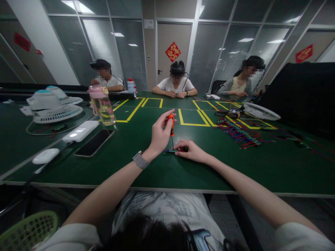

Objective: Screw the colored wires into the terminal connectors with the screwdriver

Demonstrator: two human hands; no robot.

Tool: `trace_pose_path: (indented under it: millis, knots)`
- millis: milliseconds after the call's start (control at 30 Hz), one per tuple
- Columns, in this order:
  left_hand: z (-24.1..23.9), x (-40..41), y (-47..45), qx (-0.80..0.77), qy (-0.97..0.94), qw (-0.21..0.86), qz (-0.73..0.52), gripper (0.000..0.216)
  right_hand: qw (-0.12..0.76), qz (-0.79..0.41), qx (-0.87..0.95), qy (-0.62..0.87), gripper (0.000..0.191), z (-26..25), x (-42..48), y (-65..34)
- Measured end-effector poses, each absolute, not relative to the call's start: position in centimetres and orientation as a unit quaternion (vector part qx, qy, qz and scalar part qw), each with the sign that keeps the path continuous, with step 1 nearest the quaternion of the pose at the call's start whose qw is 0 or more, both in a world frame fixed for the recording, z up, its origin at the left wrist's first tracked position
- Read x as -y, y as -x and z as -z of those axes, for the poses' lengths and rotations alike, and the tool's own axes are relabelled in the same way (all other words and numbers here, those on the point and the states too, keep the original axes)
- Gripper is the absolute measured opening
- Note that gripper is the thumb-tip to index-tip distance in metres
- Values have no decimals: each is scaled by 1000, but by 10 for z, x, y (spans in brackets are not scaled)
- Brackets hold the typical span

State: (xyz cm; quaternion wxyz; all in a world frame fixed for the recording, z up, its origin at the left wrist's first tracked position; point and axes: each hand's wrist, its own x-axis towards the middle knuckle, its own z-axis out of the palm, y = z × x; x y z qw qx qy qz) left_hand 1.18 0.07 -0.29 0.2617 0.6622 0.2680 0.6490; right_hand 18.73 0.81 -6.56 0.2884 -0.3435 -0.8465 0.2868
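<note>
My left hand (161, 134) is closed round the orange handle of a screwdriver (172, 126), which stands nearly upright with its thin shaft pointing down. Its tip meets a small green circuit board (170, 151) lying on the green table (146, 174). My right hand (190, 151) pinches the right end of that board between thumb and fingers, and a small black part shows at the fingers. What the fingers cover of the board is hidden.
To the left are a phone (94, 143), a white power strip (81, 131), a drink bottle (102, 106) and white fans (56, 106). Several wired boards (238, 132) lie to the right. Yellow tape (195, 124) marks the table. Three people sit opposite.
</note>
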Motion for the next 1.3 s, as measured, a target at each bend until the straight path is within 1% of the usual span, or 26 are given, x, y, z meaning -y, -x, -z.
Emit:
trace_pose_path:
  millis: [200,267,333,400,500,600,667,800,867,1000,1167,1300]
  knots:
    - [1,0,-11,-292,-681,164,-652,22,287,-287,846,347,25,66,-8,-188]
    - [1,1,-11,-293,-686,146,-650,20,287,-288,846,346,25,66,-8,-188]
    - [1,1,-10,-297,-690,154,-642,20,288,-286,846,346,24,66,-8,-188]
    - [1,1,-10,-291,-693,176,-635,25,289,-285,846,346,23,66,-8,-188]
    - [2,1,-11,-270,-686,239,-632,33,291,-284,846,344,22,66,-8,-187]
    - [4,0,-11,-265,-666,291,-634,35,289,-282,848,344,22,65,-7,-187]
    - [4,0,-12,-267,-665,277,-640,33,286,-281,849,345,23,65,-7,-187]
    - [2,0,-11,-283,-684,195,-643,23,287,-284,847,346,24,66,-8,-188]
    - [2,0,-11,-285,-692,179,-639,22,288,-286,847,344,24,67,-9,-188]
    - [2,0,-11,-270,-705,193,-627,27,290,-283,847,344,22,67,-9,-187]
    - [3,-1,-11,-261,-705,236,-615,35,289,-282,847,344,22,66,-8,-187]
    - [2,0,-10,-261,-695,257,-619,35,288,-282,847,346,22,66,-8,-187]
